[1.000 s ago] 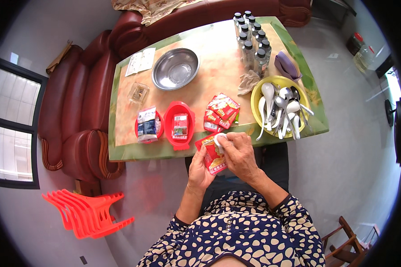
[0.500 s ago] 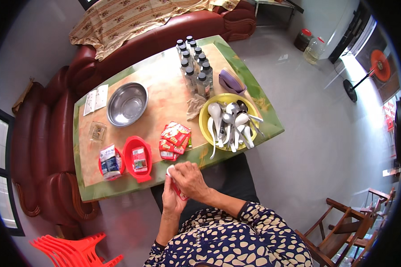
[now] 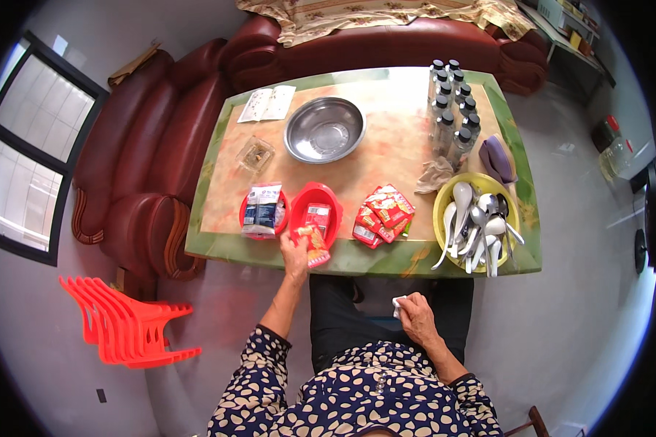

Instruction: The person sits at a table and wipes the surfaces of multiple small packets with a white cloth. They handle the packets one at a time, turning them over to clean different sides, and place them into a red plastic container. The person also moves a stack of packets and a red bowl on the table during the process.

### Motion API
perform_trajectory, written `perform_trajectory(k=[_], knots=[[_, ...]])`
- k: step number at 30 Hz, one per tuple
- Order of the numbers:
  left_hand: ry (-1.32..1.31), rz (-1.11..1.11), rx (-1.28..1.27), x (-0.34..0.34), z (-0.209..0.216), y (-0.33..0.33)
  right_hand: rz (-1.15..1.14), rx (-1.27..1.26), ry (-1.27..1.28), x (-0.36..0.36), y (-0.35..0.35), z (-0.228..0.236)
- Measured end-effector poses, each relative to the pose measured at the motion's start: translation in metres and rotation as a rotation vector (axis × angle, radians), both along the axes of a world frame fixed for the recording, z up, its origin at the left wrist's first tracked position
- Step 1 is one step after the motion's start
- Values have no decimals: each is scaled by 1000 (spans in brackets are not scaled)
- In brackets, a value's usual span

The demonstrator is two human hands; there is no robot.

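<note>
My left hand (image 3: pixel 294 253) is closed on an orange-and-red food packet (image 3: pixel 315 246) at the near rim of a red plastic basket (image 3: pixel 331 237). Inside that basket lies another red packet (image 3: pixel 318 215). Over my lap, my right hand (image 3: pixel 418 320) is closed around a small white cloth or tissue (image 3: pixel 398 306). Several red packets (image 3: pixel 388 207) are piled on the table to the right of the basket. Left of it, a smaller red container (image 3: pixel 245 211) holds a blue-and-white bag (image 3: pixel 262 209).
A yellow basin (image 3: pixel 442 191) of spoons and ladles stands at the table's right. Behind it are several black-capped bottles (image 3: pixel 444 131), a crumpled beige cloth (image 3: pixel 435 176) and a purple pouch (image 3: pixel 497 159). A steel bowl (image 3: pixel 324 130), clear box (image 3: pixel 256 154) and open booklet (image 3: pixel 267 104) lie farther back.
My hands, together over the table's near edge before, have parted. The left has carried the packet to the red basket; the right has moved away rightward with the white cloth. The view has turned left.
</note>
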State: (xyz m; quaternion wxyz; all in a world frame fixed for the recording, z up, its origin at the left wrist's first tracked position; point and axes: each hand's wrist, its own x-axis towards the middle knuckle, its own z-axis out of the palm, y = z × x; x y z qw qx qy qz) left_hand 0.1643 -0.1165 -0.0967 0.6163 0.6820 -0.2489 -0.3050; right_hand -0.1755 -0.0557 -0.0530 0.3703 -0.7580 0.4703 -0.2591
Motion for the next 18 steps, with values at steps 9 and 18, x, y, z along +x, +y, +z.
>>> perform_trajectory(k=[9,18], knots=[[-541,-178,215,50,-43,-63,-74,89,99,-50,11,-29],[-1074,-548,82,-97,2,-116,-208,129,129,-66,22,-41]])
